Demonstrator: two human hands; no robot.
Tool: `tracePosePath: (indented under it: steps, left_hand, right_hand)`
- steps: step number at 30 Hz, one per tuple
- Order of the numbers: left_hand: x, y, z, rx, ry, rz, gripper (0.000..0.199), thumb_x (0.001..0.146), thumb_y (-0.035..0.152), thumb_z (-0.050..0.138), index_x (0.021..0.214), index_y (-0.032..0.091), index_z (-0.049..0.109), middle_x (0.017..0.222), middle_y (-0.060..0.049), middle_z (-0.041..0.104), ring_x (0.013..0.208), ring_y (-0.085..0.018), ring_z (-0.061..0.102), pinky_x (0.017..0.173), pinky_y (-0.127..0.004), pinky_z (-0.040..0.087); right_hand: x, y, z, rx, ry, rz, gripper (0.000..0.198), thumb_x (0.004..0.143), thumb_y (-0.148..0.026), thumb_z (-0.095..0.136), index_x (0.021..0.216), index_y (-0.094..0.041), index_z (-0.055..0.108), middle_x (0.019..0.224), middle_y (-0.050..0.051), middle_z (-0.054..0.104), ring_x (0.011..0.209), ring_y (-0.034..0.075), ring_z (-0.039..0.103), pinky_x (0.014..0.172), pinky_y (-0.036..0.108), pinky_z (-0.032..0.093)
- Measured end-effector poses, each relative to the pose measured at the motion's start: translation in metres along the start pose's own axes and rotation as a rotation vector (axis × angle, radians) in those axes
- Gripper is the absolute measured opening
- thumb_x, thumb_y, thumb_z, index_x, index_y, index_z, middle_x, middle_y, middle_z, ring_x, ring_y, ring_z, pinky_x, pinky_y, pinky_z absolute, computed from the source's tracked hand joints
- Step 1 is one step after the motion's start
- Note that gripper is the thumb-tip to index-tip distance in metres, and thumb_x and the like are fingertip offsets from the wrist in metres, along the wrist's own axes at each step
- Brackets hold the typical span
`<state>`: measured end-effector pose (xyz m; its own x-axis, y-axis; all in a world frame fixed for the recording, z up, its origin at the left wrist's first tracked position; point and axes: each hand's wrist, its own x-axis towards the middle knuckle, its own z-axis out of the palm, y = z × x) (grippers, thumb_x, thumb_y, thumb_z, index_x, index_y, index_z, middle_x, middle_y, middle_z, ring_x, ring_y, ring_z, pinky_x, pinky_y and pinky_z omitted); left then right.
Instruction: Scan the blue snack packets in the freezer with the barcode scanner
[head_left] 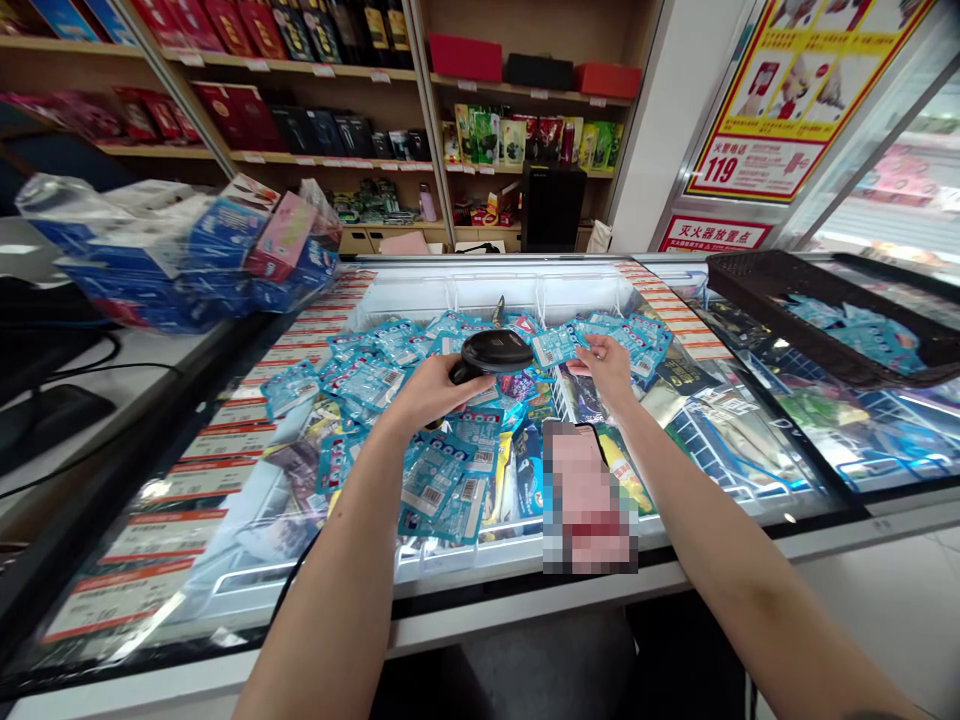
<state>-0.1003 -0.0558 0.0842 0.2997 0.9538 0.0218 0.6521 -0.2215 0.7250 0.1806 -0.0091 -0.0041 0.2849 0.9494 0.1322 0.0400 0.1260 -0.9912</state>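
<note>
A black handheld barcode scanner (496,350) is in my left hand (439,388), whose fingers wrap round its handle. Its head is over the glass, pointing toward my right hand (609,372). Between the fingertips of that right hand is the edge of a small light-blue packet (555,346), its printed barcode side up. Many similar blue packets lie about both hands: a loose pile (367,380) to the left, a group (442,480) nearer me, and more (641,335) beyond my right hand.
The packets lie on a glass-topped freezer with price labels (202,490) along its sides. A pixelated pinkish object (589,490) lies near its front edge. Bagged blue boxes (187,255) stand at left, a brown basket (802,330) holding blue packets at right. A cable (296,570) hangs near my left arm.
</note>
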Motion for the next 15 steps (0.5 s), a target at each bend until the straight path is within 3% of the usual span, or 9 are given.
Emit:
tracePosePath:
  steps: [10, 15]
  left_hand:
    - [0.001, 0.001, 0.001, 0.024, 0.002, 0.004, 0.038, 0.077, 0.057, 0.061, 0.071, 0.02, 0.061, 0.052, -0.001, 0.058, 0.049, -0.017, 0.054, 0.051, -0.028, 0.036]
    - [0.002, -0.003, 0.001, -0.027, 0.075, -0.003, 0.04, 0.076, 0.059, 0.062, 0.074, 0.019, 0.059, 0.051, 0.0, 0.058, 0.049, -0.017, 0.055, 0.052, -0.028, 0.04]
  right_hand:
    - [0.001, -0.001, -0.001, 0.04, 0.013, -0.006, 0.042, 0.073, -0.035, 0.067, 0.11, -0.02, 0.052, 0.085, 0.002, 0.063, 0.071, 0.021, 0.072, 0.074, 0.04, 0.063]
    - [0.002, -0.004, -0.011, -0.206, 0.06, -0.072, 0.046, 0.08, -0.034, 0.058, 0.124, -0.019, 0.053, 0.088, 0.007, 0.066, 0.07, 0.025, 0.07, 0.071, 0.042, 0.059]
